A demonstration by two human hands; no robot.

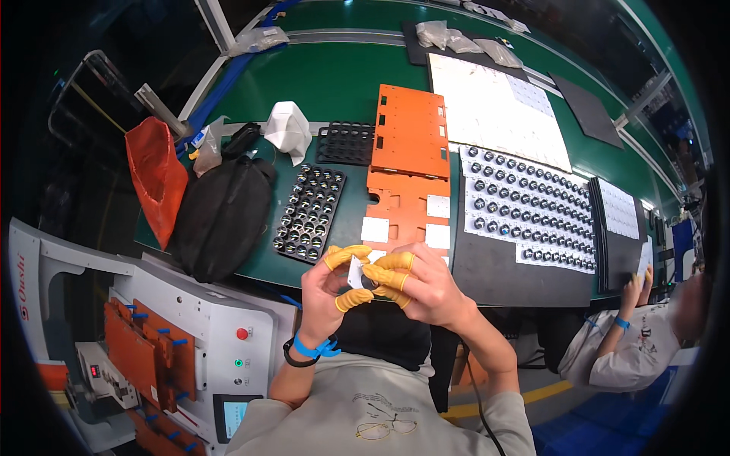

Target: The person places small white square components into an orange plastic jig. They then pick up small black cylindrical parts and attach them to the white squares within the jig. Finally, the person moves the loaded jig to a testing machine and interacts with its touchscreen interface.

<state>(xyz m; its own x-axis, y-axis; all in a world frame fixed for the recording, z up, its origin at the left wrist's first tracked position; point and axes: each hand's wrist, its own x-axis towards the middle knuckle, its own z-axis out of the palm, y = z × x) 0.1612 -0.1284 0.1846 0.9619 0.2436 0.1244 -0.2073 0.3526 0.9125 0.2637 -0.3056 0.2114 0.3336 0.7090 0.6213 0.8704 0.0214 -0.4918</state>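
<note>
Close in front of me, my left hand and my right hand come together around a small white square plate. Yellow finger cots cover several fingertips. My left fingers pinch the plate's edge, while my right fingers press on a small dark round part against it, mostly hidden by them. Just beyond lies an orange fixture with several white square plates set in it; its raised panel stands behind. Left of it sits a black tray filled with shiny round black parts.
To the right, rows of white plates carrying black round parts lie on a black mat. A black bag and red pouch stand left. A machine is at lower left. A co-worker sits right.
</note>
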